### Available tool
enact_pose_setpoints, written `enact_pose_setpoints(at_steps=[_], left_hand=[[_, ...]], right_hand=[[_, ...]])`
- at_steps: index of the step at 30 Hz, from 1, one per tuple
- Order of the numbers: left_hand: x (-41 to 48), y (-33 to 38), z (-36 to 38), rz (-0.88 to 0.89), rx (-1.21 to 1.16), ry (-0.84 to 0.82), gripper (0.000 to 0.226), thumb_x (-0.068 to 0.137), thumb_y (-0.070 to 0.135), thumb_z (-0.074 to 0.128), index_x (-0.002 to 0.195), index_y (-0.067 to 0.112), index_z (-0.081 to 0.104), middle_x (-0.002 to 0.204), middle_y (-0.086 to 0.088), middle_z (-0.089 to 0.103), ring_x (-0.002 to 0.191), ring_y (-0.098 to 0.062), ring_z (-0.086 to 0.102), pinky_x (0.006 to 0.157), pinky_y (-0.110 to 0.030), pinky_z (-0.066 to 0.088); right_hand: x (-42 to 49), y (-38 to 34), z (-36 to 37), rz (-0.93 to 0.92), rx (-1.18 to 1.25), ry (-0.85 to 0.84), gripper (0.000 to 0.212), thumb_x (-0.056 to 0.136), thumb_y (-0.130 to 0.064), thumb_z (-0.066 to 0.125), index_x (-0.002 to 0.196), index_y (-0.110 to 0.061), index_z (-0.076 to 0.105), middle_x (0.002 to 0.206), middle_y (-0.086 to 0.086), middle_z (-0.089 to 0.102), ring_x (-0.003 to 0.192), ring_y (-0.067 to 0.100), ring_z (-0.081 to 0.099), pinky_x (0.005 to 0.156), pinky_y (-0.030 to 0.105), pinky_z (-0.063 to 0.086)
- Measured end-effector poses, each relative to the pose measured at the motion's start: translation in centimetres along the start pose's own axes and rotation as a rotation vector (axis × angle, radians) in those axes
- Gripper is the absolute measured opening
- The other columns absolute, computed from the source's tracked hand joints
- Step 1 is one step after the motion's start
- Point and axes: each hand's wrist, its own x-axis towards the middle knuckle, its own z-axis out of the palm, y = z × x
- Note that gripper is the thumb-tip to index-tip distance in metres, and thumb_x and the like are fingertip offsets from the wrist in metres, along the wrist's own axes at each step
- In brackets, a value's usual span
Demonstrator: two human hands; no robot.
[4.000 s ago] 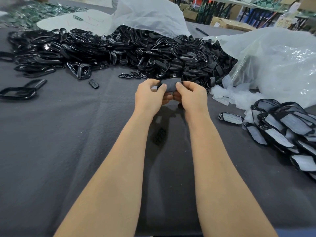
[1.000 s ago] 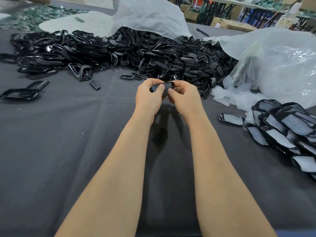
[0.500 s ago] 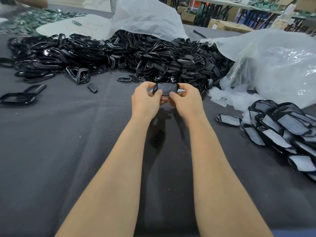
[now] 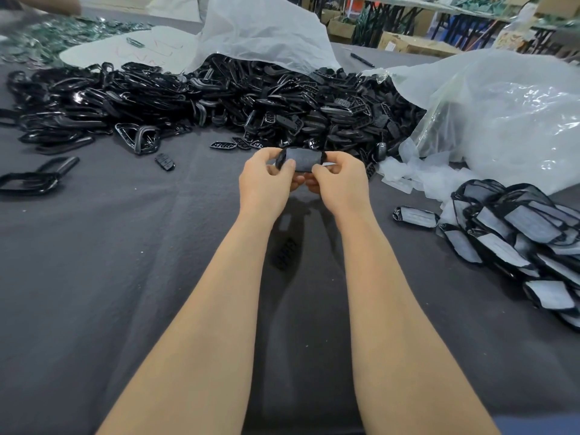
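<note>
A small black plastic part with a grey face (image 4: 300, 159) is held above the dark cloth-covered table (image 4: 125, 277). My left hand (image 4: 266, 180) pinches its left end between thumb and fingers. My right hand (image 4: 340, 180) grips its right end, fingers curled under it. A large heap of black plastic frames and inserts (image 4: 219, 102) lies just beyond my hands. One small ribbed black insert (image 4: 286, 250) lies on the cloth between my forearms.
A pile of black parts with grey film faces (image 4: 518, 237) lies at the right. Clear plastic bags (image 4: 502, 114) bulge at the back right, a white bag (image 4: 260, 29) behind the heap. Loose frames (image 4: 31, 180) lie at the left edge. Boxes and table legs stand far back.
Over the last seconds both hands have kept hold of the part and turned it; its grey face now shows wider between my thumbs. The hands have stayed in the same spot.
</note>
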Motion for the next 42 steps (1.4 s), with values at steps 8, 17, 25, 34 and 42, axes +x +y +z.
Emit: enact_pose_setpoints(at_steps=[8,17,25,34,42], left_hand=[[-0.5,0.9,1.1,0.04,0.075,0.023,0.025,0.092,0.007,0.059,0.088,0.032,0.054,0.082,-0.006,0.071,0.079,-0.014,0.071,0.085,-0.037,0.057],[-3.3,4.6,11.9,0.078,0.009,-0.304,0.022,0.094,0.001,0.047,0.109,0.013,0.058,0.088,-0.012,0.071,0.076,-0.019,0.071,0.085,-0.04,0.058],[-8.7,4.0,21.3,0.347,0.449,-0.374,0.025,0.096,0.025,0.055,0.116,0.011,0.057,0.114,-0.006,0.063,0.103,-0.022,0.057,0.075,-0.023,0.036],[-9.0,2.7,22.6,0.328,0.691,-0.3,0.028,0.094,0.035,0.056,0.119,0.022,0.056,0.126,-0.004,0.053,0.121,-0.027,0.045,0.097,-0.039,0.033],[-6.0,4.5,16.4,0.244,0.27,-0.195,0.019,0.094,0.021,0.056,0.109,0.011,0.062,0.108,-0.004,0.064,0.102,-0.02,0.059,0.09,-0.031,0.045]], right_hand=[[-0.9,-1.2,-0.7,-0.006,-0.026,0.104,0.024,0.091,-0.014,0.056,0.114,-0.013,0.059,0.091,0.008,0.069,0.09,0.026,0.067,0.088,0.046,0.053],[-1.8,-1.1,-12.4,0.012,-0.046,0.497,0.015,0.091,-0.011,0.058,0.106,-0.012,0.057,0.1,0.013,0.067,0.093,0.031,0.066,0.088,0.047,0.052],[-5.4,2.1,-21.6,0.127,-0.406,0.749,0.019,0.092,-0.02,0.055,0.107,-0.008,0.057,0.099,0.004,0.064,0.101,0.023,0.056,0.066,0.017,0.027],[-5.4,2.5,-21.7,0.183,-0.473,0.792,0.014,0.088,-0.012,0.055,0.099,-0.017,0.047,0.071,-0.011,0.039,0.067,0.009,0.034,0.056,0.026,0.021],[-4.2,-0.4,-15.0,-0.069,-0.32,0.694,0.007,0.09,-0.013,0.054,0.096,-0.012,0.056,0.076,-0.005,0.055,0.077,0.016,0.051,0.06,0.019,0.025]])
